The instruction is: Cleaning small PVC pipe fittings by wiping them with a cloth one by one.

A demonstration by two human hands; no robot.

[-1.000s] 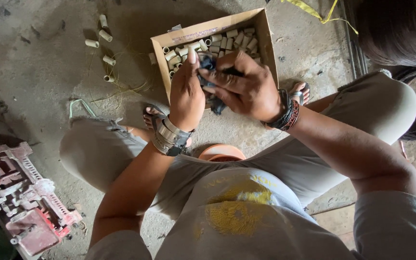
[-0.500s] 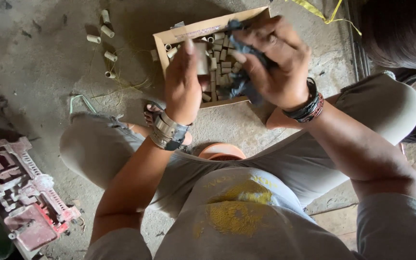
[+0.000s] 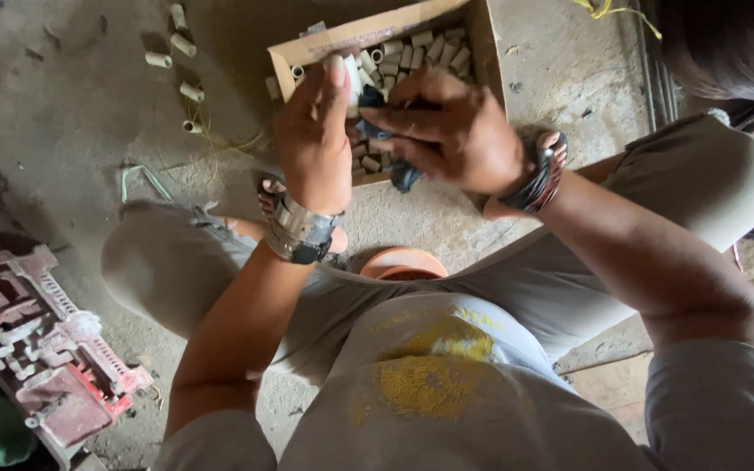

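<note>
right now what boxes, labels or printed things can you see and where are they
Open brown cardboard box: on the concrete floor ahead of the knees, rectangular, filled with short cream tube pieces.
Pale paper label strip: along the box's near-left top edge, long and narrow with reddish print.
Faded yellow print: on the chest of the person's grey shirt, roundish.
No signs or screens in view.

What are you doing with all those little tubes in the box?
A person squats on a dusty concrete floor over a cardboard box full of small pale tubes. The left hand holds one pale tube upright, and the right hand presses a dark cloth against it. A few loose tubes lie on the floor beside the box.
</note>
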